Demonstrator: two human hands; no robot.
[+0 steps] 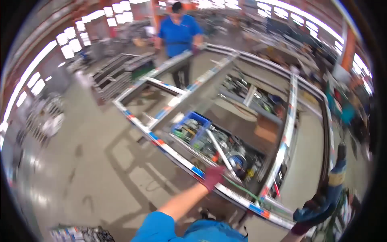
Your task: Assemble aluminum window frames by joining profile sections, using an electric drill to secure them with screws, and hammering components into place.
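A large metal window frame [177, 156], its bars covered with white, blue and red film, spreads in front of me. My left hand [213, 178], in a maroon glove, is closed over the frame's near bar. At the near right corner, my right hand [302, 226], also in a maroon glove, is wrapped round a blue and black power drill [333, 186]. The drill's dark tip points up and away. Blur hides the exact place of the right fingers. Inside the frame's outline, below its bars, a blue bin [193, 117] holds small metal parts.
Beside the bin lies a tray of loose hardware [219, 141] with a white bar across it. A person in a blue shirt [177, 35] stands at the frame's far side, hands near it. Slatted racks [115, 78] stand far left. An orange column [347, 56] rises at right.
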